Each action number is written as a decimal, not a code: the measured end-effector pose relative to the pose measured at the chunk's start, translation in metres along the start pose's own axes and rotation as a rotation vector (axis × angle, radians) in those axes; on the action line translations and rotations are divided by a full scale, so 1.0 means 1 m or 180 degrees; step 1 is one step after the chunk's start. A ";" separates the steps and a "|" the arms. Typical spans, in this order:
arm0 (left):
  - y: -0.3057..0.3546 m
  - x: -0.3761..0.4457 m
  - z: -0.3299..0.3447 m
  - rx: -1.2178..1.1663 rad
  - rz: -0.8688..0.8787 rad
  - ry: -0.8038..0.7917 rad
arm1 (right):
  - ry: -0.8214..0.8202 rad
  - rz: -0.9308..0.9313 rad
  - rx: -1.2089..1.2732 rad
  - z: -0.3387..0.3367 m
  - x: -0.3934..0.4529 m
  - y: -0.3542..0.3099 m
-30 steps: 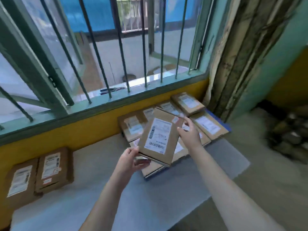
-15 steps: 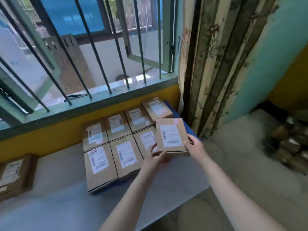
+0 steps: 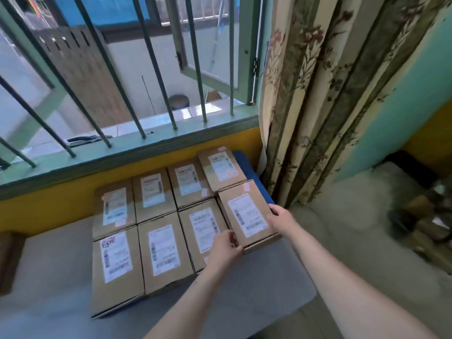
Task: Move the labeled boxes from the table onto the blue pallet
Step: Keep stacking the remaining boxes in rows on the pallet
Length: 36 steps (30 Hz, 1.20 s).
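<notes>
Eight boxes: we count seven labeled boxes [image 3: 161, 253] lying flat in two rows, plus an eighth box [image 3: 247, 214] in hand at the front right corner.
Held box: we see it label up, its near edge slightly proud of the row, just beside the front-row neighbour [image 3: 203, 231]; we cannot tell if it is fully seated.
Left hand [image 3: 226, 245]: we see the fingers curled over the near left corner, pinching the cardboard, we judge to steer it against its neighbour.
Right hand [image 3: 281, 218]: we see the thumb on top and the fingers wrapped around the right edge, pressed onto the box, likely to square it.
Blue pallet [image 3: 244, 165]: we see only a strip at the far right; the boxes hide the rest.
Table [image 3: 256, 289]: we see a grey surface under the stack.
Layout: we judge tight rows save room.
Margin: we note a brown shape [image 3: 9, 260] at the left edge, too blurred to name.
</notes>
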<state>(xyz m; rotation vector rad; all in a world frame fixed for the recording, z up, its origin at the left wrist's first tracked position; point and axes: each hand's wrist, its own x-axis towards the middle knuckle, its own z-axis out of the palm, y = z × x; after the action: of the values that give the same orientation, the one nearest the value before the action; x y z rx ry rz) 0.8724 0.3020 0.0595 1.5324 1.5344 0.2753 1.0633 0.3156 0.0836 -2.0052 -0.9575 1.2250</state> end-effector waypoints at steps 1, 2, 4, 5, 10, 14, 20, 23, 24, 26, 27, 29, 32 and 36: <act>0.001 0.004 0.004 0.0042 -0.0091 0.0026 | -0.0037 0.0017 -0.0010 0.000 0.007 0.002; 0.001 0.006 0.007 0.0067 -0.0137 0.0063 | -0.0112 0.0016 -0.0107 0.000 0.012 0.002; 0.005 0.008 0.011 0.0098 -0.0175 0.0132 | -0.0215 -0.0008 -0.0182 0.001 0.023 0.006; 0.006 0.010 0.011 0.0109 -0.0169 0.0154 | -0.0240 -0.0012 -0.0180 0.001 0.027 0.007; 0.011 0.004 0.017 0.0223 -0.0283 0.0311 | -0.0303 0.0091 -0.0394 0.002 0.040 0.006; 0.023 -0.005 0.017 0.0009 -0.0559 0.0627 | 0.0131 -0.0189 -0.0957 0.000 0.045 -0.011; 0.034 -0.041 -0.023 -0.0358 -0.0397 0.1245 | 0.0164 -0.1154 -0.1120 0.036 0.023 -0.081; 0.026 -0.071 -0.058 -0.0310 -0.0345 0.1636 | -0.0088 -0.1474 -0.1141 0.073 -0.011 -0.114; 0.019 -0.081 -0.070 -0.0314 -0.0360 0.1741 | -0.0148 -0.1583 -0.1209 0.088 -0.023 -0.123; 0.003 -0.105 -0.095 -0.0357 -0.0430 0.1927 | -0.0281 -0.1751 -0.1283 0.120 -0.050 -0.137; -0.007 -0.119 -0.109 -0.0372 -0.0475 0.2016 | -0.0358 -0.1818 -0.1306 0.139 -0.063 -0.142; -0.036 -0.149 -0.135 -0.0528 -0.0565 0.2168 | -0.0506 -0.1925 -0.1320 0.181 -0.095 -0.152; -0.093 -0.202 -0.174 -0.0643 -0.0624 0.2435 | -0.0591 -0.2131 -0.1193 0.252 -0.149 -0.164; -0.173 -0.271 -0.228 -0.0686 -0.0769 0.2591 | -0.0869 -0.2255 -0.1246 0.342 -0.225 -0.178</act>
<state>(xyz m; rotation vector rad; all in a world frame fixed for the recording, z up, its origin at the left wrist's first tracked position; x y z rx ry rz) 0.5404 0.1279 0.1797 1.0862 2.1981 0.9749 0.6331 0.2715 0.1944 -1.5299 -1.9557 0.9554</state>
